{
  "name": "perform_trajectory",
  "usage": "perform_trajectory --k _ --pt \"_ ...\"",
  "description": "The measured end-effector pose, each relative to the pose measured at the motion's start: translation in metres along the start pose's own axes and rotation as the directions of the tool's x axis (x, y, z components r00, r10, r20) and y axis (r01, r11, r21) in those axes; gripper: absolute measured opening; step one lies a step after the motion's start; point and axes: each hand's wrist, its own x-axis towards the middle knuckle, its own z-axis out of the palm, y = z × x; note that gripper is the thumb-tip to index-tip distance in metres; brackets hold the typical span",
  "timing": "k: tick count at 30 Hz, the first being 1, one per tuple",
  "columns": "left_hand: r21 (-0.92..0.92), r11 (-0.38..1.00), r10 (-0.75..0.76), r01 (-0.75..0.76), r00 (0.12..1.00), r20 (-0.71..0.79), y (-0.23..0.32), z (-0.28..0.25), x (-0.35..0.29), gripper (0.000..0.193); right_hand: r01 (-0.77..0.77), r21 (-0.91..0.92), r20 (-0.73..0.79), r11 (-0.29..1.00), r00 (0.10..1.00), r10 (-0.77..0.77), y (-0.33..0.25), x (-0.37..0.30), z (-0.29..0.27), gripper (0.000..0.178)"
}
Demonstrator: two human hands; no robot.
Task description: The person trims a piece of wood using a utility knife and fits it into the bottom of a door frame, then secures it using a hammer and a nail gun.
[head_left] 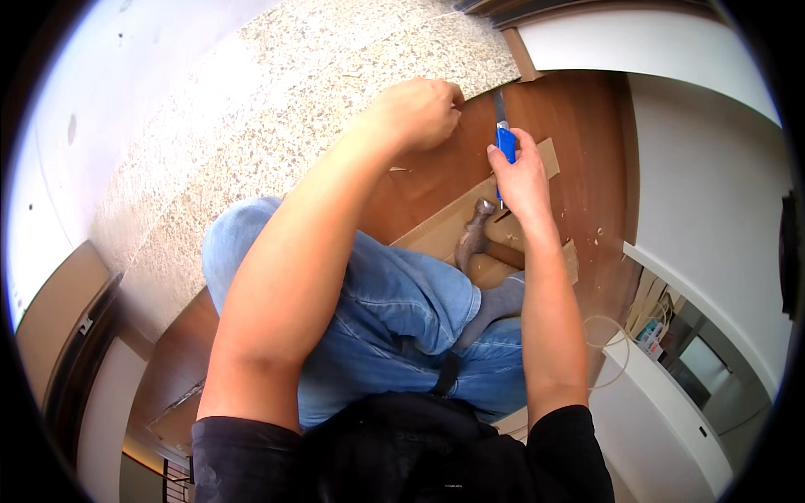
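A blue utility knife (506, 143) is gripped in my right hand (524, 178), its blade (500, 104) pointing away from me at the wooden floor. The blade tip is close to where the speckled stone surface (335, 75) meets the brown wood (570, 109). To the left of it, my left hand (419, 114) is closed with curled fingers at that same edge; whatever it pinches, if anything, is hidden. Below the knife, a hammer (475, 236) with a worn metal head rests on a piece of cardboard (440, 235), close to my foot.
My bent legs in jeans (402, 293) fill the middle. Small chips (597, 235) are scattered on the wood at the right. A white panel (713, 159) rises along the right side, and a thin pale cable (627, 348) loops at the lower right beside a white ledge (654, 411).
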Motion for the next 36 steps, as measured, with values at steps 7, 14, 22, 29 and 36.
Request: perform_trajectory --k 7,14,22,29,36 --pt "-0.056 0.998 0.001 0.000 1.000 0.026 0.001 -0.002 0.001 0.034 -0.191 0.823 0.194 0.535 0.980 0.052 0.009 0.004 0.018 0.035" --pt "-0.045 0.997 -0.061 0.063 0.998 0.035 0.004 -0.005 0.002 0.036 -0.174 0.961 0.184 0.213 0.983 -0.025 -0.009 0.014 0.058 0.026" --pt "-0.057 0.998 -0.029 0.034 0.996 0.085 0.013 -0.003 0.000 0.033 -0.116 0.978 0.120 0.174 0.993 -0.012 -0.020 0.031 0.065 0.024" --pt "-0.050 0.998 -0.018 0.026 0.987 0.159 0.027 -0.004 -0.004 0.033 -0.082 0.972 0.070 0.222 0.996 0.062 -0.021 0.044 0.073 0.023" --pt "0.094 0.995 -0.008 -0.010 0.981 0.193 0.032 -0.006 -0.010 0.040 -0.201 0.957 0.174 0.208 0.975 0.140 -0.041 0.036 0.056 0.025"
